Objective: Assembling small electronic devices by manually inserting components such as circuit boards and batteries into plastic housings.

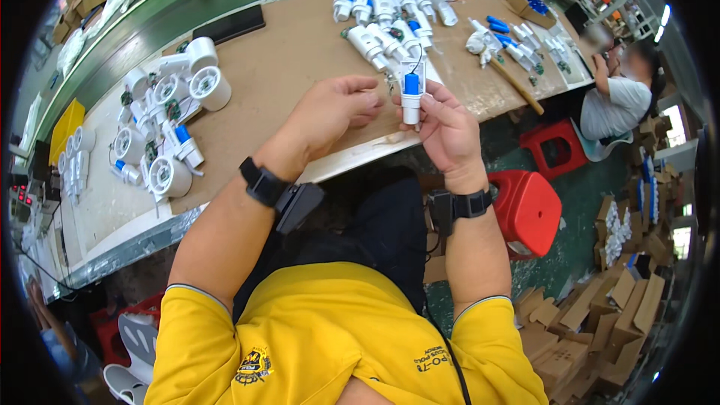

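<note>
While the person sits close against the near edge of the workbench [315, 52], both forearms rise from the lower rim and meet just past that edge, above the gap between lap and bench. Nearest of all, a red stool [529, 210] stands just beside the right forearm, and flattened cardboard boxes [592, 322] crowd the floor further to the right, so room on that side is tight. To the left, the bench edge runs down and away with bare board behind it.

The right hand [446, 131] is closed around a small white plastic housing [411, 90] with a blue cylinder set in it, holding it upright, its lower end pinched between thumb and fingers. The left hand [334, 109] is just beside it, fingers curled loosely with the tips pointing at the housing; whether they touch it I cannot tell, and the hand grips nothing.

Beyond the hands the brown board is bare in the middle. A cluster of white fan-shaped parts [169, 112] lies to the left, a heap of white housings [390, 15] lies straight ahead, and more with blue cylinders [510, 37] lie to the right. At the far right another person [619, 97] sits at the bench end.
</note>
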Demonstrator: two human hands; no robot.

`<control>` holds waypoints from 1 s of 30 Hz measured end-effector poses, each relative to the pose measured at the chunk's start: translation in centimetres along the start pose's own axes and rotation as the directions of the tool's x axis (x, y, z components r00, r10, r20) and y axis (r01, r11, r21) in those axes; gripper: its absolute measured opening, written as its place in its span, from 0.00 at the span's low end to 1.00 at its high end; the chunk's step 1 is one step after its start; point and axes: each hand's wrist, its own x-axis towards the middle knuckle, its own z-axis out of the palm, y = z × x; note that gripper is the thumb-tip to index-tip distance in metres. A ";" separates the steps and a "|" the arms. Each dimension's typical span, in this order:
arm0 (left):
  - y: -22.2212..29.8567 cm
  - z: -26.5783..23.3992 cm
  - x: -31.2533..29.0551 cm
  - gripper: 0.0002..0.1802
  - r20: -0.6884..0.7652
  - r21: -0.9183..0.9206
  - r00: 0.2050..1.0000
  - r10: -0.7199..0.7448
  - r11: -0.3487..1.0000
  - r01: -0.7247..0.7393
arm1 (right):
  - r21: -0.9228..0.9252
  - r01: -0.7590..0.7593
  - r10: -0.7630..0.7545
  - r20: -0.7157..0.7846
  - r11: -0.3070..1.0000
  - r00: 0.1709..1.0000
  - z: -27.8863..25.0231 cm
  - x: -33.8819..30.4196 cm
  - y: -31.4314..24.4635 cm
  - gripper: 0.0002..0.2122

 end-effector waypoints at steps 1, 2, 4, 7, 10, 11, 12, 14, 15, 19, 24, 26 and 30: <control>0.3 0.3 0.0 0.19 0.041 -0.265 0.998 -0.046 0.963 0.055 | 0.054 -0.018 0.017 0.018 0.998 1.000 1.0 -0.5 0.7 0.16; 0.5 0.4 -0.2 0.19 0.085 -0.508 0.994 -0.072 0.855 0.106 | 0.107 -0.036 0.031 0.043 0.994 0.999 1.8 -0.7 1.3 0.16; 0.2 -0.3 -1.0 0.19 -0.006 -0.471 0.998 -0.056 0.881 0.047 | 0.160 -0.067 0.054 0.083 0.985 0.995 3.3 -0.6 2.6 0.16; 0.0 -1.2 -1.8 0.19 -0.152 -0.386 0.988 -0.005 0.921 -0.055 | 0.104 -0.064 0.056 0.076 0.993 0.995 5.1 -0.4 3.9 0.17; 0.0 -2.3 -2.7 0.19 -0.284 -0.153 0.946 0.156 0.967 -0.205 | -0.210 -0.034 0.045 0.048 0.977 0.998 6.2 0.0 4.1 0.16; 0.2 -2.5 -2.9 0.19 -0.287 -0.155 0.945 0.157 0.966 -0.207 | -0.360 -0.018 0.031 0.031 0.933 0.999 6.5 0.2 4.2 0.16; 0.3 -2.7 -3.2 0.19 -0.285 -0.111 0.942 0.178 0.970 -0.217 | -0.363 -0.018 0.032 0.033 0.932 0.999 6.9 0.3 4.4 0.16; 0.7 -2.9 -3.5 0.19 -0.276 -0.025 0.936 0.218 0.972 -0.234 | -0.596 0.250 -0.309 0.004 0.763 0.951 7.8 0.7 5.1 0.15; 0.6 -3.0 -3.6 0.19 -0.277 -0.028 0.936 0.219 0.971 -0.236 | -0.697 0.351 -0.467 0.025 0.625 0.884 8.2 0.8 5.3 0.15; 0.3 -2.8 -3.7 0.19 -0.282 0.000 0.926 0.252 0.965 -0.263 | -0.675 0.456 -0.531 0.111 0.580 0.840 9.8 1.1 4.8 0.09; 0.9 -2.6 -4.1 0.20 -0.281 0.144 0.902 0.328 0.944 -0.298 | -0.539 0.476 -0.531 0.062 0.695 0.845 10.2 1.6 4.3 0.05; 1.0 -2.7 -4.1 0.21 -0.287 0.215 0.875 0.390 0.916 -0.338 | -0.570 0.515 -0.572 0.094 0.641 0.815 9.8 1.7 4.5 0.05; 1.3 -2.5 -4.0 0.22 -0.301 0.265 0.824 0.479 0.873 -0.410 | -0.625 0.542 -0.617 0.119 0.562 0.778 9.5 1.8 4.6 0.05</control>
